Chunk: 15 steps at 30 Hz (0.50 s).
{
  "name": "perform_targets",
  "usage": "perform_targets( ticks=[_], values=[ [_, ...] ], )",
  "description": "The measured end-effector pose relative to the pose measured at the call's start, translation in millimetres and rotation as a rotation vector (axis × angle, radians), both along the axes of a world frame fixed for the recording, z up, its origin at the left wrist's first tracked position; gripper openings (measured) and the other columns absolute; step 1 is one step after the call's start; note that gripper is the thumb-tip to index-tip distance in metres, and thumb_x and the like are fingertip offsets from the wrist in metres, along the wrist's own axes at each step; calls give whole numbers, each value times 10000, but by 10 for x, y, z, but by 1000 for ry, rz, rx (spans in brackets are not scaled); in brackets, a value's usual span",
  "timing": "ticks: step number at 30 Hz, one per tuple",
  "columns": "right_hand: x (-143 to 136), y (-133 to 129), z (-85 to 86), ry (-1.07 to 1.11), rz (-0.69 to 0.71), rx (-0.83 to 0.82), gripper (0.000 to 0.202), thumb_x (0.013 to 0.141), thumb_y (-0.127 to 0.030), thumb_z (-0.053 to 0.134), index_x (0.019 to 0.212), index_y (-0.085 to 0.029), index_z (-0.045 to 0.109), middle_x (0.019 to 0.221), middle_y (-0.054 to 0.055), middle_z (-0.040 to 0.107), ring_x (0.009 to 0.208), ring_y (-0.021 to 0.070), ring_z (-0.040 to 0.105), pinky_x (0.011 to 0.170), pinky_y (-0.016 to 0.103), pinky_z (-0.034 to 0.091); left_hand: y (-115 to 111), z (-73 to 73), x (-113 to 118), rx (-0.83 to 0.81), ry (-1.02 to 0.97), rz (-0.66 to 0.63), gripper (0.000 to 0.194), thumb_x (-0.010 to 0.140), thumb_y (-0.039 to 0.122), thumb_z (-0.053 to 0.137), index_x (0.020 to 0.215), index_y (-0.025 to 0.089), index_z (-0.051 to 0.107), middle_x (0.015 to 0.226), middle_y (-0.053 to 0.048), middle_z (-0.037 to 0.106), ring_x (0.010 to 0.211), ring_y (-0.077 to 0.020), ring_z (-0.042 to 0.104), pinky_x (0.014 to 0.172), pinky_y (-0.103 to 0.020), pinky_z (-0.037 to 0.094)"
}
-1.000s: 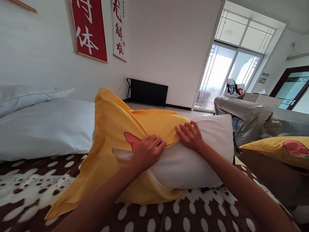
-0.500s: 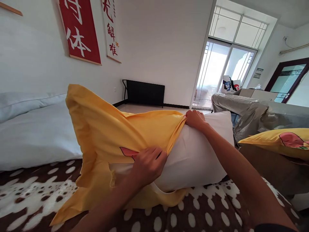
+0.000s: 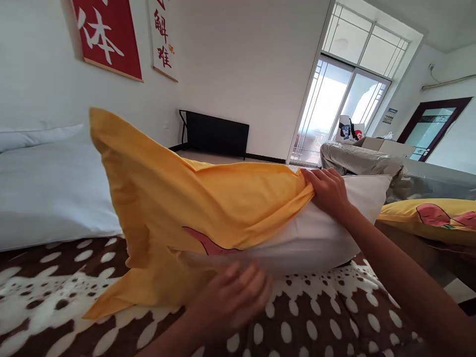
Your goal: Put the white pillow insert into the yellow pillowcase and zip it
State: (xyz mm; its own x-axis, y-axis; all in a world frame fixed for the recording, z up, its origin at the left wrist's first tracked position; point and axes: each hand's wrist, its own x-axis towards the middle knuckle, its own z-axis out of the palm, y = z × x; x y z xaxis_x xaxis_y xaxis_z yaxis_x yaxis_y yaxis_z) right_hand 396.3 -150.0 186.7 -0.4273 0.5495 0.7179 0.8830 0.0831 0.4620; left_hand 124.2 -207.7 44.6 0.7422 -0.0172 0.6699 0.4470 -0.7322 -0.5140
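Observation:
A yellow pillowcase (image 3: 223, 198) with a pink printed figure is partly over a white pillow (image 3: 320, 238), whose right end sticks out bare. My right hand (image 3: 326, 192) is closed on the bunched upper edge of the pillowcase, on top of the pillow. In front of the pillow's lower side is my left hand (image 3: 238, 297), smeared by motion; its fingers look loosely bent, and I cannot make out whether they touch cloth. The left part of the pillowcase hangs slack, with a slit along its lower side where white shows.
Everything rests on a brown and white spotted blanket (image 3: 308, 317). White pillows (image 3: 52, 193) lie at the left. Another yellow pillow (image 3: 439, 218) is at the right, near a plastic-covered sofa (image 3: 364, 158). A black folding table (image 3: 217, 134) stands by the wall.
My left hand has let go of the pillowcase edge and dropped lower. My right hand has moved right, drawing the upper edge further over the pillow. The view has shifted slightly.

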Motion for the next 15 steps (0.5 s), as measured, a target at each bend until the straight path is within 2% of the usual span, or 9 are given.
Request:
perform_targets(
  ticks=[1,3,6,8,11,15],
  values=[
    [47,-64,-38,-28,67,40,307,852,-146,423,1083,-176,623,898,71,694,757,177,574,730,312,303,-54,-81,30,-25,70,-3,291,854,167,451,1105,183,597,1104,-77,620,1077,-230,507,920,-397,355],
    [111,-201,-79,-84,176,54,319,874,-157,401,1105,-193,618,955,61,690,784,170,564,789,326,298,-97,-223,89,-106,173,79,280,829,185,491,1085,180,606,1094,-79,628,1010,-225,537,862,-381,385],
    [153,-390,-86,-173,234,-85,363,877,-194,393,1195,-198,568,1031,64,669,815,177,551,813,335,301,-58,-409,181,-216,210,248,259,777,124,520,1008,165,631,923,-78,657,842,-214,572,743,-358,425],
    [163,-466,-95,-217,192,-178,446,870,-288,423,1299,-184,486,1112,96,635,864,207,547,801,345,308,-33,-534,259,-273,226,332,207,755,107,537,923,152,651,799,-79,650,753,-219,578,703,-362,441],
    [134,-481,-151,-213,89,-237,567,845,-393,468,1362,-167,414,1109,126,627,880,237,553,761,339,323,-60,-692,424,-371,259,437,144,741,106,557,830,125,668,732,-105,647,701,-243,599,681,-386,466],
    [-54,-440,-191,-124,5,-264,481,834,-261,471,1308,-180,466,1031,95,669,836,215,586,678,300,333,-144,-743,725,-580,233,559,143,711,19,572,733,101,687,630,-121,640,594,-239,620,551,-329,458]
  ],
)
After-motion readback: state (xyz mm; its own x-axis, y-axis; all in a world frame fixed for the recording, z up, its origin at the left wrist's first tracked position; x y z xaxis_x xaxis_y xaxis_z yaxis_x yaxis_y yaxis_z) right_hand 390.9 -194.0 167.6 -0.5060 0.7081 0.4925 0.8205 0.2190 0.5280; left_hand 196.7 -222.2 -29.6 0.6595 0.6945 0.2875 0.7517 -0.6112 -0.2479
